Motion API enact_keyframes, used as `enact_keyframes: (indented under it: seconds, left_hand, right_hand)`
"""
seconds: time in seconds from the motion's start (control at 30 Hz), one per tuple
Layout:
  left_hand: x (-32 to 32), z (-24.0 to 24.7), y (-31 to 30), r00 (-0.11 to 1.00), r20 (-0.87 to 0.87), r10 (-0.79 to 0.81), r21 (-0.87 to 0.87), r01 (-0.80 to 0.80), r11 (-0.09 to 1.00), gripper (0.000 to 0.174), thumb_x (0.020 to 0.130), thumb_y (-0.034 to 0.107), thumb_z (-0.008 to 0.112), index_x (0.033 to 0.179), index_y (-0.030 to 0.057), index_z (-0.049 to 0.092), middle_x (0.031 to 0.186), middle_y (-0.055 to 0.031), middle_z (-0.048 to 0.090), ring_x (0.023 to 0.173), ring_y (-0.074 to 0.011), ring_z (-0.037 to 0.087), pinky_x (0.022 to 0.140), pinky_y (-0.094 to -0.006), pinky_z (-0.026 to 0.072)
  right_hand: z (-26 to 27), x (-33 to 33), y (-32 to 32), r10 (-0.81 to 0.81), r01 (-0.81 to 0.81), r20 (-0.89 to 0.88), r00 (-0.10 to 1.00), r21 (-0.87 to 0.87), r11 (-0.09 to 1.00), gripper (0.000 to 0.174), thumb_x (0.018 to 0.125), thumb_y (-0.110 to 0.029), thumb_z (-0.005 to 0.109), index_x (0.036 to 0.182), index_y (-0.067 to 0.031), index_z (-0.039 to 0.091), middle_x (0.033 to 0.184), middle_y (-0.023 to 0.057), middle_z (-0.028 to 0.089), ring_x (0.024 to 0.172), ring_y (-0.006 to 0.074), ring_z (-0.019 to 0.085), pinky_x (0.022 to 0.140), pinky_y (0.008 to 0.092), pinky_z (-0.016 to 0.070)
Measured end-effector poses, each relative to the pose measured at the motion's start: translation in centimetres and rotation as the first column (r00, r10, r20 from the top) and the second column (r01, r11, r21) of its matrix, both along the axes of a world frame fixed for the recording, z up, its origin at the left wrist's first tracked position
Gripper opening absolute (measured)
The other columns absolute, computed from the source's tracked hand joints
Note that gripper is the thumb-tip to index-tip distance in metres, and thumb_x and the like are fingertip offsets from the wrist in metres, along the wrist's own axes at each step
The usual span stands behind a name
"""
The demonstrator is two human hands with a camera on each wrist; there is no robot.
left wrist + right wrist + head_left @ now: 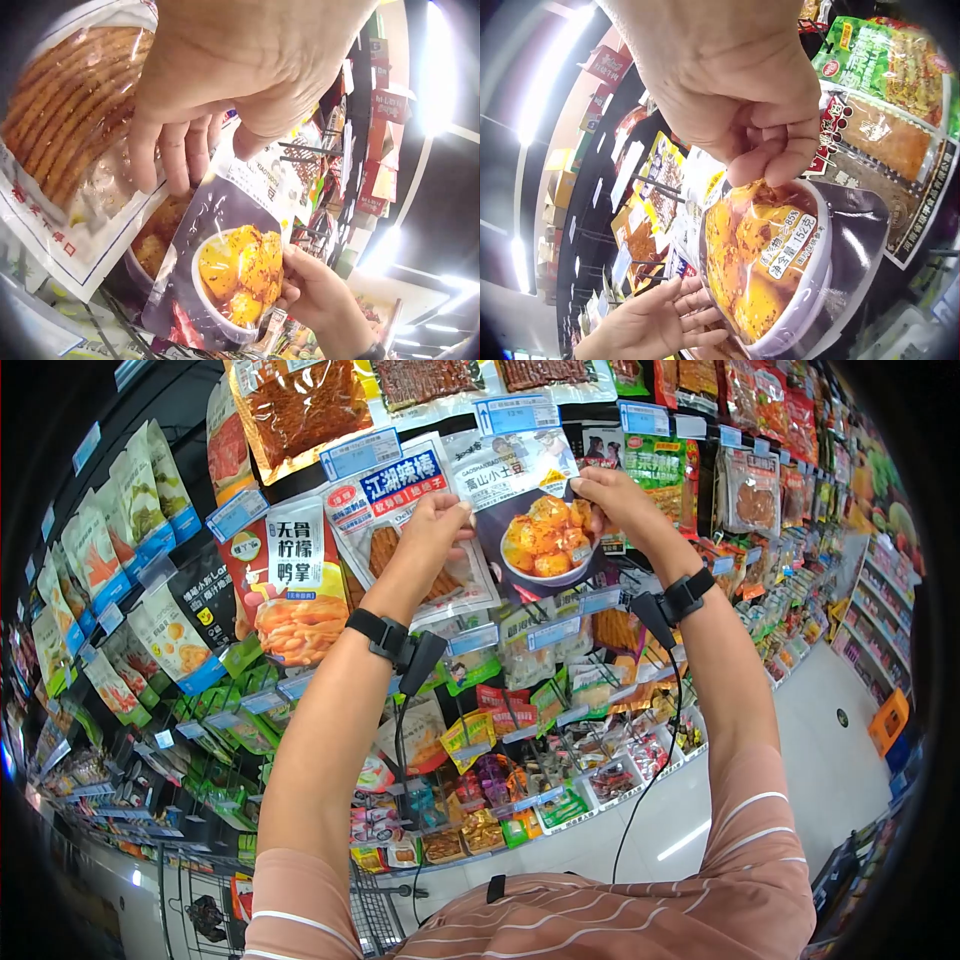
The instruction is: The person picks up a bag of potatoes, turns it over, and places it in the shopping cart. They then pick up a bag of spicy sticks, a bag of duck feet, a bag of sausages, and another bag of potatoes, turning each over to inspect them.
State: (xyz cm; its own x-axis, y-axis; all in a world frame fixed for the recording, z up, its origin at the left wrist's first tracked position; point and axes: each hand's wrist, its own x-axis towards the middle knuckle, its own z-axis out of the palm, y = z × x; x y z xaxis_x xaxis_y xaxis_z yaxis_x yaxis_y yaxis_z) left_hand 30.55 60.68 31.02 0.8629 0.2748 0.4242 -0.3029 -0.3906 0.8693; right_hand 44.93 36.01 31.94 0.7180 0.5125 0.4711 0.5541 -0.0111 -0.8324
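A dark-and-white potato snack pouch with yellow potatoes in a bowl printed on it hangs in front of the shelf. My right hand pinches its right edge, thumb on the front. My left hand is at the pouch's left edge, its fingers loosely extended in the right wrist view. Behind those fingers in the left wrist view, a second pouch with the same print partly shows. Left of it hangs a clear-fronted pack of brown sticks, which my left hand overlaps in the head view.
A red-and-white duck-feet pouch hangs farther left. Blue-edged price tags stick out on hooks above the pouches. Lower shelves hold many small snack packs. The pale aisle floor lies to the right, with an orange object beyond.
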Motion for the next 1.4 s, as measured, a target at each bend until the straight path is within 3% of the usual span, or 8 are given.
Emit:
enact_keyframes:
  seconds: [0.13, 0.33, 0.73, 1.03, 1.13, 1.23, 1.33, 1.4]
  left_hand:
    - [0.1, 0.6, 0.8, 0.988, -0.104, -0.118, -0.034, 0.115, 0.993, 0.058, 0.098, 0.039, 0.055, 0.142, 0.0042, 0.039, 0.115, -0.0123, 0.059, 0.107, -0.0250, 0.063, 0.086, -0.0373, 0.0519]
    - [0.4, 0.7, 0.6, 0.982, -0.140, -0.128, -0.007, 0.128, 0.992, 0.062, 0.098, 0.041, 0.054, 0.145, 0.0046, 0.035, 0.114, -0.0156, 0.058, 0.108, -0.0273, 0.062, 0.087, -0.0399, 0.0523]
    - [1.3, 1.4, 1.4, 0.967, -0.234, -0.095, -0.042, 0.088, 0.995, 0.077, 0.096, 0.058, 0.051, 0.148, 0.0047, 0.030, 0.129, -0.0264, 0.054, 0.117, -0.0372, 0.058, 0.093, -0.0514, 0.0498]
    - [1.8, 0.9, 1.9, 0.969, -0.220, -0.116, -0.096, 0.097, 0.991, 0.072, 0.096, 0.059, 0.050, 0.143, 0.0060, 0.040, 0.127, -0.0249, 0.056, 0.114, -0.0354, 0.059, 0.091, -0.0495, 0.0506]
    - [1.2, 0.7, 1.6, 0.970, -0.182, -0.159, -0.058, 0.151, 0.987, 0.072, 0.096, 0.060, 0.051, 0.138, 0.0018, 0.045, 0.122, -0.0229, 0.057, 0.111, -0.0329, 0.060, 0.089, -0.0461, 0.0521]
    - [1.1, 0.0, 0.8, 0.981, -0.191, -0.019, 0.068, 0.033, 0.997, 0.070, 0.096, 0.058, 0.052, 0.131, -0.0025, 0.050, 0.118, -0.0204, 0.058, 0.108, -0.0303, 0.061, 0.085, -0.0397, 0.0542]
    - [-0.1, 0.0, 0.3, 0.982, -0.190, 0.014, 0.233, 0.031, 0.972, 0.064, 0.096, 0.052, 0.056, 0.126, -0.0040, 0.052, 0.115, -0.0169, 0.060, 0.101, -0.0245, 0.062, 0.080, -0.0334, 0.0548]
    - [-0.3, -0.4, 0.4, 0.991, -0.135, 0.012, 0.225, 0.019, 0.974, 0.061, 0.095, 0.049, 0.057, 0.125, -0.0040, 0.052, 0.112, -0.0145, 0.061, 0.095, -0.0198, 0.062, 0.076, -0.0311, 0.0539]
  right_hand:
    - [0.5, 0.3, -0.5, 0.026, -0.025, 0.061, 0.998, -0.017, 1.000, 0.026, 0.096, -0.029, 0.059, 0.104, -0.0056, 0.066, 0.065, -0.0054, 0.057, 0.047, 0.0043, 0.053, 0.045, 0.0210, 0.0394]
    - [1.2, -0.1, -1.1, 0.038, -0.032, 0.120, 0.992, -0.051, 0.998, 0.024, 0.096, -0.029, 0.059, 0.092, -0.0056, 0.063, 0.064, -0.0045, 0.056, 0.046, 0.0053, 0.052, 0.045, 0.0214, 0.0395]
    - [2.8, -1.4, -1.8, -0.019, 0.042, 0.187, 0.982, -0.120, 0.992, 0.026, 0.096, -0.028, 0.058, 0.081, -0.0071, 0.056, 0.059, -0.0035, 0.051, 0.042, 0.0074, 0.050, 0.042, 0.0235, 0.0377]
    - [3.0, -1.5, -1.9, -0.012, 0.037, 0.154, 0.988, -0.158, 0.987, 0.024, 0.096, -0.028, 0.057, 0.084, -0.0069, 0.058, 0.062, -0.0029, 0.055, 0.044, 0.0069, 0.052, 0.043, 0.0224, 0.0394]
    - [1.9, -1.4, -1.0, 0.021, -0.009, 0.086, 0.996, -0.135, 0.991, 0.023, 0.097, -0.029, 0.056, 0.089, -0.0076, 0.060, 0.064, -0.0017, 0.058, 0.049, 0.0069, 0.058, 0.044, 0.0218, 0.0422]
    - [0.7, -0.5, -0.2, 0.044, -0.044, 0.004, 0.999, -0.130, 0.991, 0.023, 0.098, -0.029, 0.055, 0.096, -0.0068, 0.061, 0.068, -0.0003, 0.062, 0.054, 0.0085, 0.063, 0.046, 0.0225, 0.0459]
    - [-0.3, 0.2, 0.8, 0.056, -0.059, -0.033, 0.998, -0.080, 0.995, 0.023, 0.098, -0.029, 0.056, 0.101, -0.0067, 0.060, 0.073, 0.0001, 0.063, 0.056, 0.0094, 0.065, 0.048, 0.0230, 0.0491]
    - [-0.4, 0.4, 1.2, 0.067, -0.070, -0.043, 0.997, -0.082, 0.994, 0.024, 0.098, -0.029, 0.057, 0.105, -0.0058, 0.059, 0.077, 0.0007, 0.064, 0.060, 0.0105, 0.066, 0.051, 0.0233, 0.0515]
